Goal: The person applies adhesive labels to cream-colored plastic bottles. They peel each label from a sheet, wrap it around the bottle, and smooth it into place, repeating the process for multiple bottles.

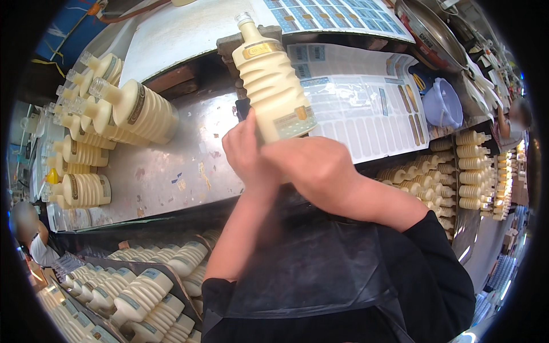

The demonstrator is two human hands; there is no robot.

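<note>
A cream ribbed bottle (pixel 273 86) with a clear neck lies tilted in front of me, its base toward me. It has a gold band near the shoulder and a pale green label low on its face. My left hand (pixel 243 150) is closed at the lower left side of the bottle, one finger up along its edge. Crossing over the left wrist, my right hand (pixel 313 167) is curled at the bottle's base. The right fingers are hidden beneath the hand, so what they hold cannot be seen. A dark block (pixel 230 46) sits behind the bottle's upper part.
Several similar bottles (pixel 150 111) stand at the left of the metal table (pixel 197 171). Label sheets (pixel 349 117) lie right of the bottle, beside a lavender bucket (pixel 443 103). Crates of bottles (pixel 143 291) sit lower left; more bottles (pixel 472 171) are stacked at right.
</note>
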